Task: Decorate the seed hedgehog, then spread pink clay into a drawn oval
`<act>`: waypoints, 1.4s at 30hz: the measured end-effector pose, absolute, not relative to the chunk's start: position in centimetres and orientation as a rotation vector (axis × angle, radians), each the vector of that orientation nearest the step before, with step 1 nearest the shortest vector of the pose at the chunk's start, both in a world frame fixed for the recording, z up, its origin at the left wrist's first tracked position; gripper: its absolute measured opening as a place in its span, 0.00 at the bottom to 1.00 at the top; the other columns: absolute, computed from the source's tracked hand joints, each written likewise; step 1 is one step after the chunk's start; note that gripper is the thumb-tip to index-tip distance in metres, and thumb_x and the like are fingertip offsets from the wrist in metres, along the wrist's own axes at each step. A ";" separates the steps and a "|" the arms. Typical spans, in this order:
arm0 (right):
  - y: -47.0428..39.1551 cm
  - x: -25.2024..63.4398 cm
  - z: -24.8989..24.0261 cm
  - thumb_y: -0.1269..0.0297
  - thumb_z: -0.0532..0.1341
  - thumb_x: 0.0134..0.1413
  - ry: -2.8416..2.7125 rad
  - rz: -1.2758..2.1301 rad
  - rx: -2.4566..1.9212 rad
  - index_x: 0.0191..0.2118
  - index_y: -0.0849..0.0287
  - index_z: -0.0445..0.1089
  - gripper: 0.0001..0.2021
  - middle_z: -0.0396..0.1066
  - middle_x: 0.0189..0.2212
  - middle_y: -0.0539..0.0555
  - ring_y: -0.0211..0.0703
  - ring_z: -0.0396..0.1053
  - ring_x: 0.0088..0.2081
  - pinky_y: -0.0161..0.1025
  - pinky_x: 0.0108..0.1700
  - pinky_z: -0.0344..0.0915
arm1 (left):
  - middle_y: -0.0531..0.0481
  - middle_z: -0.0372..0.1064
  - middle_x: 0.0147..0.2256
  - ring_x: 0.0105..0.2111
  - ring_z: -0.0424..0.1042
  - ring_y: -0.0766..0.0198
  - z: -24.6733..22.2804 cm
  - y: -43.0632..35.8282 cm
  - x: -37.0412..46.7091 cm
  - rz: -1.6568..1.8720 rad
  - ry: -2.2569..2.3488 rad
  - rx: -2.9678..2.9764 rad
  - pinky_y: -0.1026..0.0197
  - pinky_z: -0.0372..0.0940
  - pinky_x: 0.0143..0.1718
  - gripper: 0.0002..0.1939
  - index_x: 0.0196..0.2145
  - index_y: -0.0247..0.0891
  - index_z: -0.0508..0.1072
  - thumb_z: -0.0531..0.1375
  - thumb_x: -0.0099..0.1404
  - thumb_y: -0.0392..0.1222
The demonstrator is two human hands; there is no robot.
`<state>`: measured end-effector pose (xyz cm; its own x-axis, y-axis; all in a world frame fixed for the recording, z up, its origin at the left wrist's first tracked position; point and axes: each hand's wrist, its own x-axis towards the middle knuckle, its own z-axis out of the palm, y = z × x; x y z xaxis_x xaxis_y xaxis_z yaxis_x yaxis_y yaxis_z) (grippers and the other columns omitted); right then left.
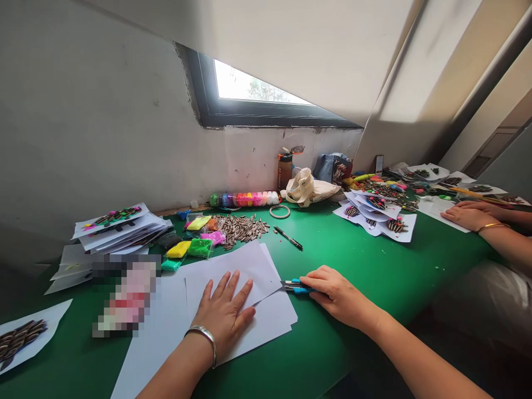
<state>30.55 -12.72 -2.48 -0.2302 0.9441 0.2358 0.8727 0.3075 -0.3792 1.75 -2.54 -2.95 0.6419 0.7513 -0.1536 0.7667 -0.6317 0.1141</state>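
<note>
My left hand (224, 310) lies flat with fingers spread on white paper sheets (249, 266), pressing them to the green table (320, 343). A silver bangle circles that wrist. In my right hand (344, 299) is a blue utility knife (300, 285), its blade end pointing left at the right edge of the sheets. A slit in the top sheet runs from this edge toward my left thumb. Sunflower seeds (245, 230) form a pile beyond the paper, beside small bags of coloured modelling clay (200, 247).
Paper sheets with seed pictures are stacked at left (124, 230) and at back right (384, 216). A pen (288, 238), a ring (280, 211), a bottle (285, 172) and a cloth bag (307, 188) lie or stand toward the wall. Another person's hands (467, 215) rest on paper at far right.
</note>
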 end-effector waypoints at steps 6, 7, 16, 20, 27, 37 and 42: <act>-12.6 29.9 -2.9 0.67 0.53 0.60 -2.131 0.193 -1.625 0.53 0.50 0.66 0.16 0.70 0.45 0.54 0.47 0.65 0.43 0.46 0.45 0.64 | 0.48 0.37 0.66 0.65 0.35 0.49 -3.0 -2.6 1.7 -0.150 1.242 2.688 0.37 0.32 0.60 0.31 0.62 0.57 0.46 0.39 0.64 0.65; -12.5 29.7 -3.0 0.68 0.54 0.59 -2.125 0.179 -1.628 0.53 0.50 0.66 0.16 0.70 0.45 0.54 0.47 0.65 0.43 0.46 0.45 0.64 | 0.48 0.37 0.66 0.65 0.35 0.48 -3.0 -2.6 1.7 -0.147 1.240 2.689 0.36 0.32 0.59 0.31 0.62 0.58 0.46 0.39 0.64 0.66; -13.0 29.3 -2.6 0.68 0.54 0.60 -2.131 0.170 -1.622 0.52 0.49 0.67 0.16 0.71 0.44 0.55 0.46 0.65 0.42 0.45 0.43 0.64 | 0.48 0.36 0.66 0.65 0.34 0.46 -3.0 -2.7 1.6 -0.135 1.216 2.688 0.36 0.29 0.59 0.32 0.62 0.60 0.46 0.41 0.62 0.68; -13.3 29.2 -2.5 0.69 0.54 0.59 -2.126 0.173 -1.644 0.52 0.51 0.67 0.16 0.71 0.44 0.55 0.46 0.65 0.42 0.45 0.44 0.64 | 0.49 0.34 0.66 0.65 0.33 0.46 -3.0 -2.8 1.6 -0.133 1.208 2.682 0.36 0.29 0.59 0.33 0.62 0.61 0.44 0.41 0.62 0.69; -13.1 27.6 -3.0 0.71 0.54 0.58 -2.097 0.101 -1.706 0.52 0.51 0.65 0.17 0.70 0.44 0.55 0.47 0.64 0.42 0.45 0.43 0.63 | 0.48 0.35 0.66 0.65 0.32 0.46 -2.9 -2.8 1.4 -0.126 1.201 2.683 0.35 0.29 0.59 0.33 0.62 0.61 0.44 0.40 0.61 0.70; -13.9 27.4 -3.1 0.71 0.54 0.59 -2.096 0.103 -1.711 0.53 0.51 0.65 0.17 0.70 0.43 0.55 0.46 0.64 0.42 0.45 0.43 0.62 | 0.46 0.36 0.66 0.65 0.32 0.47 -2.9 -2.8 1.6 -0.124 1.202 2.680 0.35 0.29 0.59 0.34 0.62 0.61 0.44 0.39 0.61 0.70; -13.9 26.7 -2.9 0.71 0.54 0.58 -2.095 0.101 -1.724 0.52 0.51 0.65 0.17 0.70 0.43 0.54 0.46 0.63 0.42 0.45 0.43 0.62 | 0.47 0.36 0.66 0.65 0.33 0.46 -3.0 -2.8 1.5 -0.113 1.205 2.687 0.35 0.29 0.59 0.34 0.62 0.61 0.45 0.40 0.61 0.70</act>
